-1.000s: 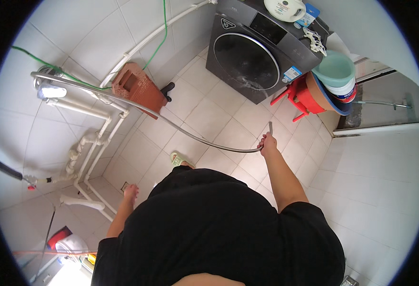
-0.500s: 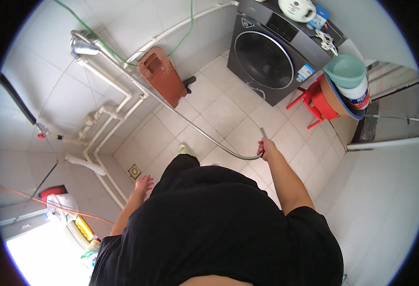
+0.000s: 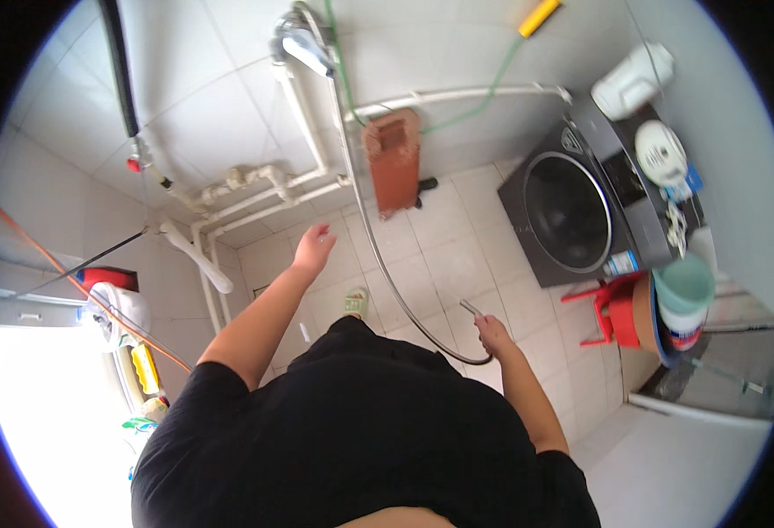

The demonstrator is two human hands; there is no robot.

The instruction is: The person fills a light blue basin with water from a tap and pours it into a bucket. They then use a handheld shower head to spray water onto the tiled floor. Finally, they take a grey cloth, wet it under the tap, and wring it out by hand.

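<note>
My right hand [image 3: 493, 338] is closed round a shiny flexible metal hose [image 3: 387, 278], close to its end, and the hose's tip pokes out past my fingers. From there the hose sags in a long curve over the floor and climbs to the chrome tap fitting [image 3: 306, 51] on the far wall. My left hand [image 3: 314, 250] is held out over the floor at left, its fingers loosely apart with nothing visible in them. It is nearest to the white wall pipes [image 3: 268, 198], apart from them.
A reddish-brown washboard [image 3: 394, 176] leans on the far wall. To the right stand a dark front-loading washing machine [image 3: 556, 211] and a red stool [image 3: 617, 315] with stacked basins [image 3: 684, 283]. A green slipper [image 3: 356, 304] shows on my foot on the tiles.
My left arm has stretched forward, away from my side. My view has turned, so the room appears shifted to the right. The hose stays in my right hand.
</note>
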